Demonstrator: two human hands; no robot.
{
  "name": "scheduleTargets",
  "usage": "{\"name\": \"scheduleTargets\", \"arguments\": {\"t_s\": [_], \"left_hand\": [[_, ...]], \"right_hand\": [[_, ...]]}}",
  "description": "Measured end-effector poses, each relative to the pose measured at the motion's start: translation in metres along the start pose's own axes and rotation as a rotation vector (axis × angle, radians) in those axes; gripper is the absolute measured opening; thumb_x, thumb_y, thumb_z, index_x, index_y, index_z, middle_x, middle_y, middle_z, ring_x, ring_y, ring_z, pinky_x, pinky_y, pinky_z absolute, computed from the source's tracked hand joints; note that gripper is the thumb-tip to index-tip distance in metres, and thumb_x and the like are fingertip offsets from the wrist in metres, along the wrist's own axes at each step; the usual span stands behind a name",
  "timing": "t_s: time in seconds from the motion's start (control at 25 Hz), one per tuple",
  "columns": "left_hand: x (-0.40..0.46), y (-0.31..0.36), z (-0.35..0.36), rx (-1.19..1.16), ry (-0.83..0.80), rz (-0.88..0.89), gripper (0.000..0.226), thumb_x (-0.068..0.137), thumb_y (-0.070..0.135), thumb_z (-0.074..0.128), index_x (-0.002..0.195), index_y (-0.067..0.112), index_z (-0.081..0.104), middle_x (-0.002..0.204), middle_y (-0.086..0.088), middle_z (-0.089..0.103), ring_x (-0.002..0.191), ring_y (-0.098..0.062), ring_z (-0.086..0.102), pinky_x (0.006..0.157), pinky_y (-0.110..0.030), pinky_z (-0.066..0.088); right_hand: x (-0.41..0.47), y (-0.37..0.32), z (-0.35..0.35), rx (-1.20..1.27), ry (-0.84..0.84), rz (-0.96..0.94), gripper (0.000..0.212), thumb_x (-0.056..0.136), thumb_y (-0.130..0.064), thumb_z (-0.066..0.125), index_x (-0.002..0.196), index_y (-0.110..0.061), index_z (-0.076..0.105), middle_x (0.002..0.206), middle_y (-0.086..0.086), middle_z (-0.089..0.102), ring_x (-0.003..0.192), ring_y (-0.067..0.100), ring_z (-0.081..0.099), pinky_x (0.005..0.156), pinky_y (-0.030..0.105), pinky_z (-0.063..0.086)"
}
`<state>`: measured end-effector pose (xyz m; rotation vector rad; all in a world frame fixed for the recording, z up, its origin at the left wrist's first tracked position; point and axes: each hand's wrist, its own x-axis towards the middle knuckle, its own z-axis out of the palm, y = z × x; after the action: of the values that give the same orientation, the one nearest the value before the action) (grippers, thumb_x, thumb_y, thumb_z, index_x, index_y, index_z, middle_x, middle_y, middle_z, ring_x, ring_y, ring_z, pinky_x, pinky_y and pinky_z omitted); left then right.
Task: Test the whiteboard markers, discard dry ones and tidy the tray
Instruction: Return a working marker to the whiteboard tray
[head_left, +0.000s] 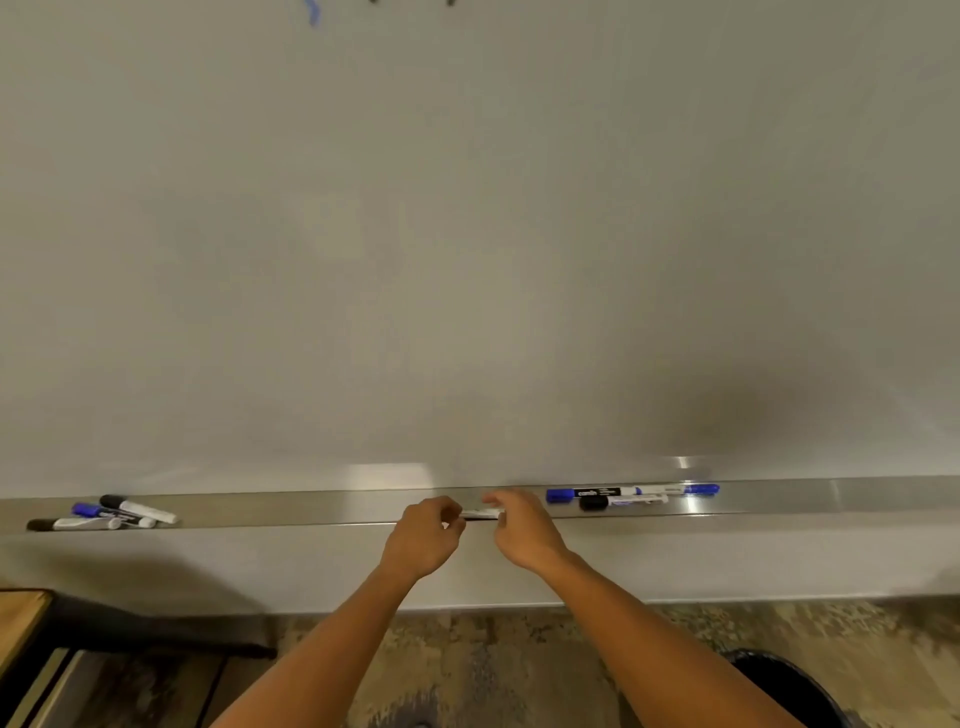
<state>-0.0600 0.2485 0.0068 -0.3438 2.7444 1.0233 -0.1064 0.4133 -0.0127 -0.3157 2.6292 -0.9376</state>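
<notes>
A white marker (480, 514) is pinched at either end by the left hand (423, 540) and right hand (524, 532) over the tray (311, 506). Capped markers (631, 495) lie just right; loose markers (111, 513) far left; a dark bin (789, 691) sits below right.

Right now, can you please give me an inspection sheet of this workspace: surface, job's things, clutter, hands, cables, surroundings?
Surface: long metal marker tray under a pale whiteboard.
Job's things: white-barrelled marker between both hands; three markers piled at the tray's left; blue-capped and black-capped markers lined up at the right.
Clutter: blue ink stroke at the board's top.
Hands: left hand and right hand each pinch one marker end.
Cables: nothing seen.
Surroundings: dark round bin below right; wooden furniture edge at left.
</notes>
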Motion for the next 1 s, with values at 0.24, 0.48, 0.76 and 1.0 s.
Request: {"name": "scheduleTargets", "arguments": {"t_s": [0.24,0.48,0.76,1.0], "left_hand": [[0.010,-0.054,-0.017,-0.070,-0.068,-0.006,0.024,0.097,0.027,0.058,0.120,0.021,0.064,0.117,0.001,0.067,0.096,-0.012,0.061,0.089,-0.022,0.047],[0.014,-0.080,-0.030,-0.121,-0.080,-0.009,0.026,0.098,0.026,0.058,0.122,0.020,0.063,0.120,0.003,0.066,0.095,-0.010,0.061,0.088,-0.019,0.047],[0.001,-0.080,-0.037,-0.172,-0.020,-0.051,0.036,0.098,0.028,0.058,0.133,0.020,0.053,0.123,0.002,0.063,0.099,-0.011,0.062,0.089,-0.020,0.049],[-0.008,-0.027,-0.034,-0.219,0.065,0.007,0.039,0.095,0.041,0.060,0.129,0.023,0.054,0.109,0.003,0.068,0.093,-0.011,0.066,0.082,-0.018,0.050]], "right_hand": [[0.025,-0.018,0.029,-0.354,-0.050,-0.077,0.044,0.095,-0.011,0.060,0.137,-0.025,0.058,0.129,-0.002,0.059,0.120,0.021,0.052,0.103,0.034,0.046],[0.040,-0.031,0.038,-0.397,-0.020,-0.061,0.019,0.097,-0.021,0.061,0.110,-0.024,0.073,0.102,0.000,0.069,0.090,0.018,0.064,0.082,0.030,0.054],[0.041,-0.034,0.024,-0.496,-0.104,-0.163,0.015,0.097,-0.022,0.060,0.112,-0.019,0.062,0.111,0.003,0.063,0.093,0.018,0.060,0.081,0.028,0.048],[0.014,-0.051,-0.012,-0.310,-0.125,-0.350,0.024,0.100,-0.027,0.057,0.124,-0.026,0.057,0.112,-0.001,0.063,0.090,0.011,0.058,0.077,0.022,0.049]]}}
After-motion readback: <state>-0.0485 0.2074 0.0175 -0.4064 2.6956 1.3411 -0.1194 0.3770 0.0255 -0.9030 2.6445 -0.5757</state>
